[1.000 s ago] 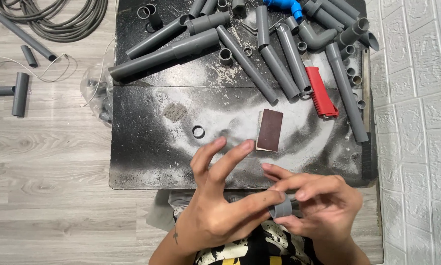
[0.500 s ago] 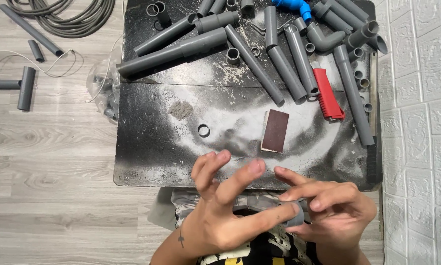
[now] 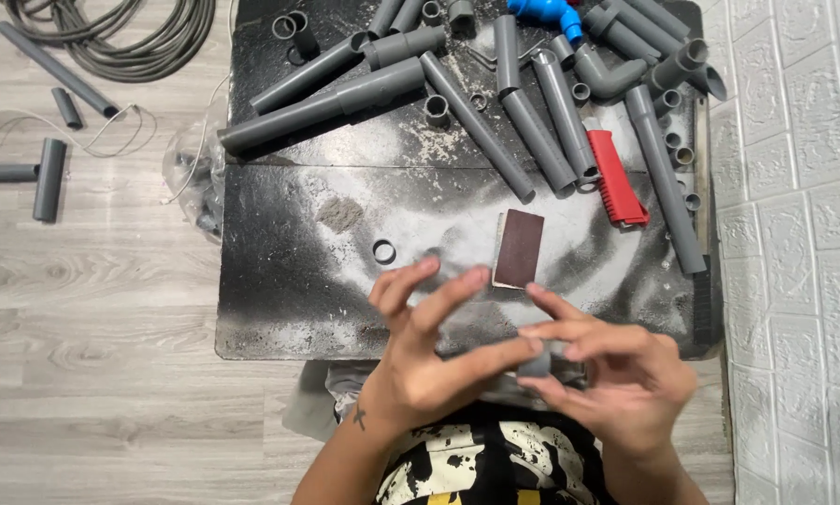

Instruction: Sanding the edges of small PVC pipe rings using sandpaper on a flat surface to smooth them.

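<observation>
Black worktable (image 3: pixel 280 309): one, bearing grey pipes | sandpaper block (image 3: pixel 518 247): one, lying flat | red handle (image 3: pixel 616 178): one | grey fitting (image 3: pixel 535 365): one, being pinched at table's near edge | left hand (image 3: pixel 429 360): thumb gripping fitting, fingers splaying | right hand (image 3: pixel 616 379): fingertips gripping fitting.

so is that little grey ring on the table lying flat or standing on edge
Lying flat: the grey ring shows its full round opening to the camera, dusty table visible through it.

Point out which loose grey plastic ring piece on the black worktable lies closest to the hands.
The short grey ring lying alone left of the brown sandpaper block, just above the left hand; the other rings sit among the pipes at the table's far edge.
</observation>
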